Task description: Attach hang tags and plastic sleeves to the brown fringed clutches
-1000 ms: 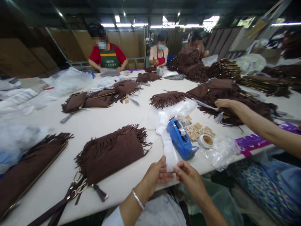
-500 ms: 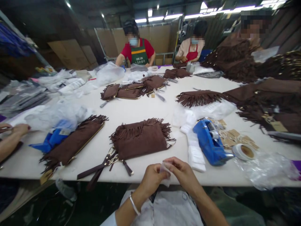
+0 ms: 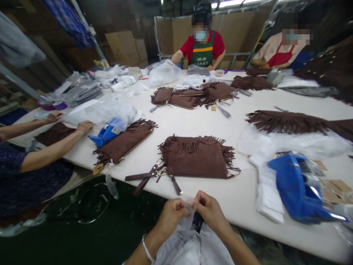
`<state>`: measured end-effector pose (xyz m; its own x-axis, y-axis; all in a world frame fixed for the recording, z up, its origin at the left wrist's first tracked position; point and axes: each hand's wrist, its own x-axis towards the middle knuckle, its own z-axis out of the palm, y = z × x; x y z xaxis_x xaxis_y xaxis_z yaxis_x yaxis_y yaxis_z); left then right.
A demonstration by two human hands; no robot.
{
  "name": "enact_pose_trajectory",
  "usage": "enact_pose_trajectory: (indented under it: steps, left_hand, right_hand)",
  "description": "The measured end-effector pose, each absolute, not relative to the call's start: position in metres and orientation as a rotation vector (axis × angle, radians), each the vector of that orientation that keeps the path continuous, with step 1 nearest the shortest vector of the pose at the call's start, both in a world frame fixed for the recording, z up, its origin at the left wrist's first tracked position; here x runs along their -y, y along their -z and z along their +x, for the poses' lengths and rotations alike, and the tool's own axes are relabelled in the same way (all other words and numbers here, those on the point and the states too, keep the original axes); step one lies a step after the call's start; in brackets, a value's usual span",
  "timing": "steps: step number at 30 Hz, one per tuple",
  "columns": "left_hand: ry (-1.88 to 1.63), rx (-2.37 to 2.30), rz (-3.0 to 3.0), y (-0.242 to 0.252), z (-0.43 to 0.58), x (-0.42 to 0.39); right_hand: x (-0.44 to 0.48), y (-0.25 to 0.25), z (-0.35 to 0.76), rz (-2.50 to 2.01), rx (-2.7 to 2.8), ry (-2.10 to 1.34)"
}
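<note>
You're holding a small, thin, translucent white plastic sheet (image 3: 187, 221) between both hands, just off the near edge of the white counter (image 3: 239, 202), in front of your lap. Your left hand (image 3: 171, 218) is pinching it between thumb and forefinger; your right hand (image 3: 211, 212) is pinching too, just beside, fingertips almost meeting. The rest is hanging below the fingers; whether its layers are parting, you can't tell.

Handling: it's probably weighing next to nothing, limp and slick — likely clinging to itself, maybe tearing under a hard tug. The upper edge is looking like the best hold, one light pinch per side.

The dark brown, fringed, suede-like bag (image 3: 197, 160) is lying flat on the counter ahead of your hands, touching neither. It's looking soft and bendy, heavier than the sheet, hardly slippery or fragile. Take the plain panel near both ends; the fringe is probably bunching if grabbed, and the brown strap with gold-coloured rings (image 3: 150, 175) is likely dangling once lifted.

To the right, the stack of folded white plastic pieces (image 3: 269, 200) is lying beside the blue tape dispenser (image 3: 295, 191) — probably slick, sliding apart unless you're pressing it flat.
</note>
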<state>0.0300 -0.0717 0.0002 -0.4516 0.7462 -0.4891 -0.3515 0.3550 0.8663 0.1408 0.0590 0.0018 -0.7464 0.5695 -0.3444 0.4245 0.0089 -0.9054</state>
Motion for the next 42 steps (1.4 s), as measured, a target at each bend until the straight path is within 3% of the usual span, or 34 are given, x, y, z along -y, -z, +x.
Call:
enact_pose_trajectory:
  steps: [3, 12, 15, 18, 24, 28, 33, 42]
  left_hand:
    - [-1.255, -1.758, 0.477, 0.007, 0.017, 0.098]
    - [-1.145, -2.054, 0.542, 0.017, -0.008, 0.142]
    - [-1.141, -2.069, 0.541, 0.017, -0.012, 0.144]
    - [-1.147, -2.054, 0.521, 0.018, -0.015, 0.146]
    - [-1.166, -1.986, 0.516, 0.023, -0.022, 0.148]
    - [-1.168, -1.973, 0.527, 0.024, -0.024, 0.148]
    - [-1.151, -1.945, 0.517, 0.025, -0.025, 0.148]
    - [-1.160, -1.910, 0.514, 0.023, -0.025, 0.143]
  right_hand:
    - [-0.057, -0.005, 0.127, -0.989, 2.334, -1.720]
    - [-0.045, -0.009, 0.056, -0.984, 2.942, -0.764]
    - [-0.044, -0.005, 0.043, -1.010, 3.014, -0.712]
    - [-0.057, -0.001, 0.039, -1.073, 2.974, -0.959]
    - [-0.068, 0.011, 0.036, -1.187, 2.435, -2.099]
    - [-0.061, 0.011, 0.036, -1.207, 1.966, -2.542]
    - [-0.052, 0.009, 0.035, -1.195, 1.583, -2.797]
    - [-0.035, 0.015, 0.034, -1.242, 1.512, -2.615]
